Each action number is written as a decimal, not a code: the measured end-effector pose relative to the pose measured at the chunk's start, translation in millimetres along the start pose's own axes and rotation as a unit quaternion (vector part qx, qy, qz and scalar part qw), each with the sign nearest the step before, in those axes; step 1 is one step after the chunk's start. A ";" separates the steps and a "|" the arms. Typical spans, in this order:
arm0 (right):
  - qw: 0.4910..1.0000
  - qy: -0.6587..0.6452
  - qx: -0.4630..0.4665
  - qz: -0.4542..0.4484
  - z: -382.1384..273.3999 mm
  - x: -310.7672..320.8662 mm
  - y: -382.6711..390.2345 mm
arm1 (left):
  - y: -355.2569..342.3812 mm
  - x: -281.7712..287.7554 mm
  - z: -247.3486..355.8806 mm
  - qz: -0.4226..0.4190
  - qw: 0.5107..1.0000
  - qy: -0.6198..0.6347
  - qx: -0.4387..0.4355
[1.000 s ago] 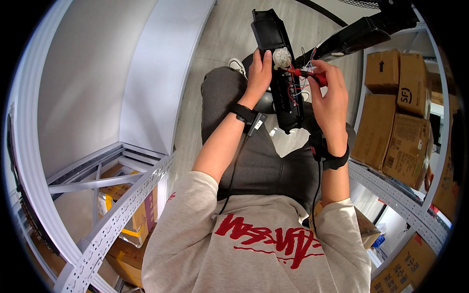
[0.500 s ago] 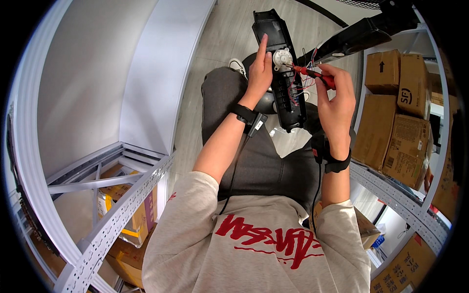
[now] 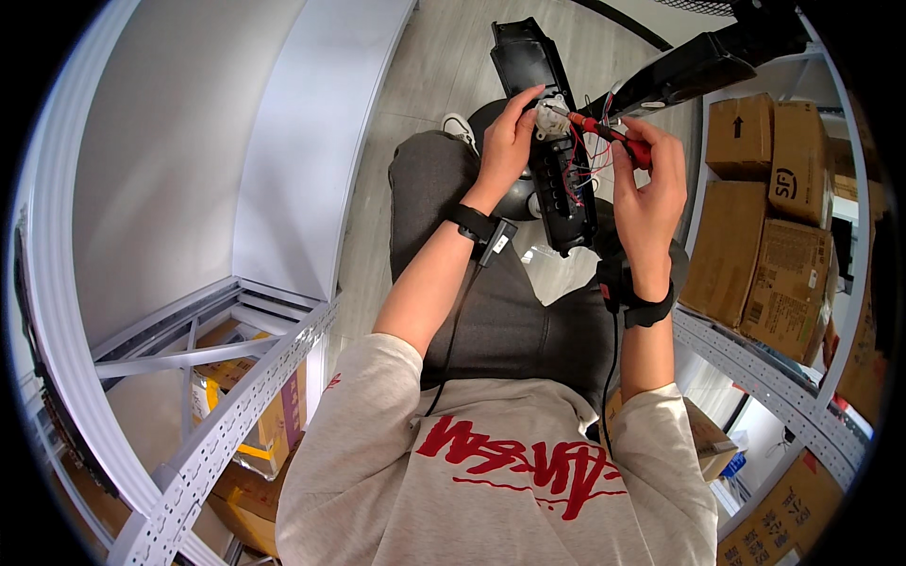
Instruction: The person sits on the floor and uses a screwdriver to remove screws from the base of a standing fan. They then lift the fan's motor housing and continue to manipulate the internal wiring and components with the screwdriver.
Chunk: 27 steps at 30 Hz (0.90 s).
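A long black plastic housing (image 3: 564, 212) extends away from me above my lap, its inner side facing up. Near its middle sits a white round plastic gearbox (image 3: 551, 124), with thin red and white wires (image 3: 587, 156) running beside it. My left hand (image 3: 508, 146) has its index finger and thumb closed at the gearbox's left side; the exact contact is partly hidden. My right hand (image 3: 653, 179) pinches the handle of a red and black screwdriver (image 3: 634, 151). Its tip points left and meets the gearbox.
A black arm-like frame (image 3: 679, 80) reaches in from the upper right. Cardboard boxes (image 3: 722, 250) fill a metal shelf on the right. Another perforated metal rack (image 3: 217, 406) stands at left. Cables run from straps on both wrists.
My left fingers have come off the housing's edge and bent onto the gearbox, which now looks turned or tilted. The screwdriver tip has shifted slightly away from me.
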State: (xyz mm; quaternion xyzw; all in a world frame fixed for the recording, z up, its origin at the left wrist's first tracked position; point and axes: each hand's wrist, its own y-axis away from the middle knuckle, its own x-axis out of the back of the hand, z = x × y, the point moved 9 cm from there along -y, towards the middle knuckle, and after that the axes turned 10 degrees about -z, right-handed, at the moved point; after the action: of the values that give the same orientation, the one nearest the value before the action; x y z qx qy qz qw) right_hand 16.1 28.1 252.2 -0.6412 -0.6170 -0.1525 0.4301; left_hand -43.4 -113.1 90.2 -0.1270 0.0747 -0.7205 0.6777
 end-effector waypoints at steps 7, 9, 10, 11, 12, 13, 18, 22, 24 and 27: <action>1.000 -0.011 -0.003 -0.001 3.6 -3.5 -0.8 | 0.0 0.1 1.2 0.009 1.000 0.004 -0.020; 1.000 -0.016 -0.004 -0.003 3.9 -4.9 -1.2 | 0.4 -1.4 -4.0 -0.001 1.000 0.014 -0.008; 1.000 -0.017 -0.005 -0.004 4.0 -5.5 -1.4 | 0.5 -2.4 -7.0 -0.009 1.000 0.019 0.002; 1.000 -0.018 -0.005 -0.004 4.2 -5.9 -1.5 | 0.5 -3.7 -9.9 -0.017 0.999 0.024 0.012; 1.000 -0.020 -0.006 -0.004 4.6 -6.0 -1.3 | 1.1 -3.8 -11.4 -0.017 0.999 0.022 0.017; 1.000 -0.022 -0.007 -0.005 5.0 -6.1 -1.2 | 1.4 -3.4 -10.6 -0.017 0.999 0.020 0.021; 0.997 -0.064 -0.038 0.009 13.4 -1.6 3.7 | 2.9 1.5 -15.3 0.016 0.999 0.020 0.039; 0.975 -0.183 -0.122 0.036 44.2 0.4 14.9 | 3.6 8.4 -14.1 0.051 0.997 0.020 0.050; 0.956 -0.238 -0.168 0.046 66.4 -1.0 24.1 | 4.2 11.2 -13.9 0.065 0.996 0.011 0.058; 0.933 -0.271 -0.232 0.051 105.2 -7.6 42.1 | 4.7 13.4 -22.0 0.074 0.995 0.009 0.070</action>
State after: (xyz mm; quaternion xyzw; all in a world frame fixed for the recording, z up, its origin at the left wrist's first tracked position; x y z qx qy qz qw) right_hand 18.2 106.4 169.9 -0.7705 -0.6242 -0.0897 0.0934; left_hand -45.9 -128.2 68.9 -0.0663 0.0394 -0.6728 0.7358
